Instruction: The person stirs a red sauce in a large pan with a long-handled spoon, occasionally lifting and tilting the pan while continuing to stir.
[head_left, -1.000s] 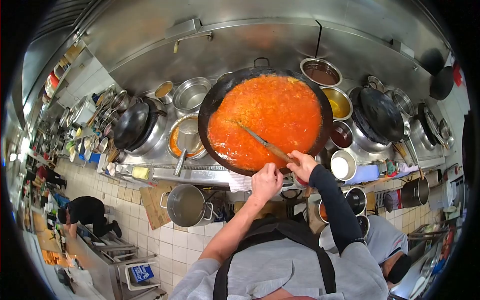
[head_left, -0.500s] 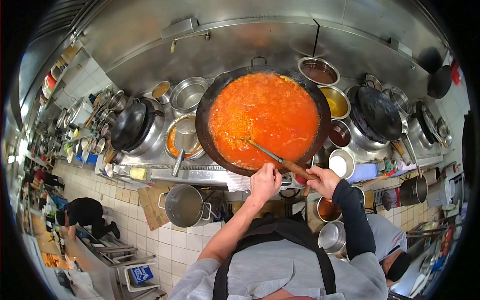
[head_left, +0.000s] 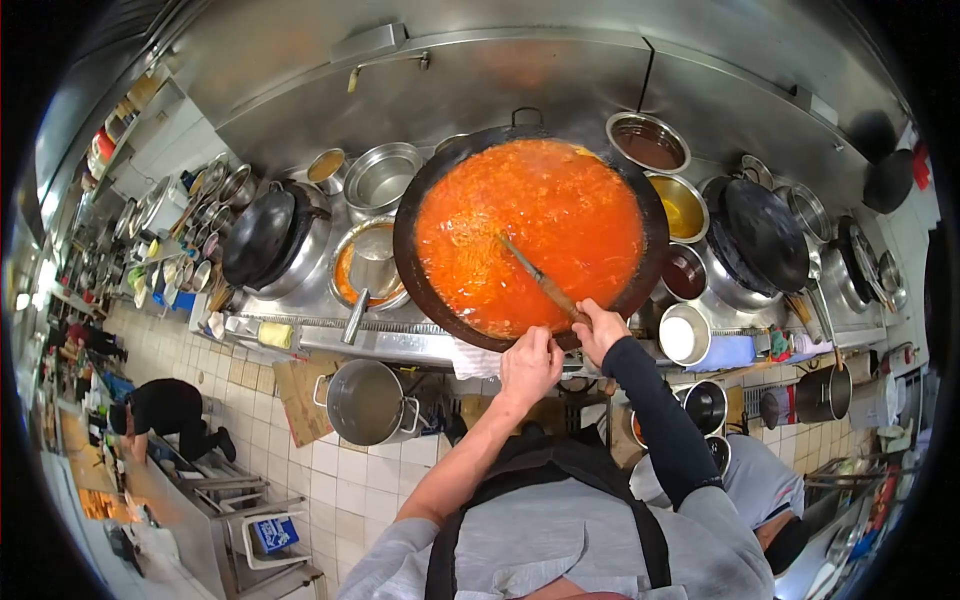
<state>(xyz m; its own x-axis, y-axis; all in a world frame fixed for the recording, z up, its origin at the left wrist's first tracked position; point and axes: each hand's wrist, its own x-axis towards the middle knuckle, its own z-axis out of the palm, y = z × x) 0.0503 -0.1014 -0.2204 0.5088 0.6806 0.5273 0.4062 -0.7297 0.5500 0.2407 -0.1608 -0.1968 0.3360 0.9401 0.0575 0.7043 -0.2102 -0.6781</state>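
A large black wok [head_left: 408, 210] full of orange-red sauce [head_left: 530, 220] with pale bits sits before me. My right hand [head_left: 602, 333] is wrapped round the wooden handle of a long-shafted stirring tool [head_left: 535, 272]. Its metal shaft slants forward and left into the sauce, which hides the head. At the wok's near rim is my left hand [head_left: 532, 368], its fingers closed together; what they grip, if anything, is hidden. Beside it, a striped white cloth [head_left: 473, 358] hangs over the stove edge.
Left of the wok lies a strainer [head_left: 374, 240] over a steel bowl. Bowls of brown sauce [head_left: 648, 142] and yellow liquid [head_left: 677, 208] stand at right, near a lidded wok [head_left: 765, 230]. A tall pot [head_left: 365, 402] is below left. People [head_left: 165, 415] are bent over at both sides.
My right hand has pushed forward and left, carrying the tool's dipped end farther into the wok. Beside my right arm, dark round vessels now show. My left hand stays at the rim.
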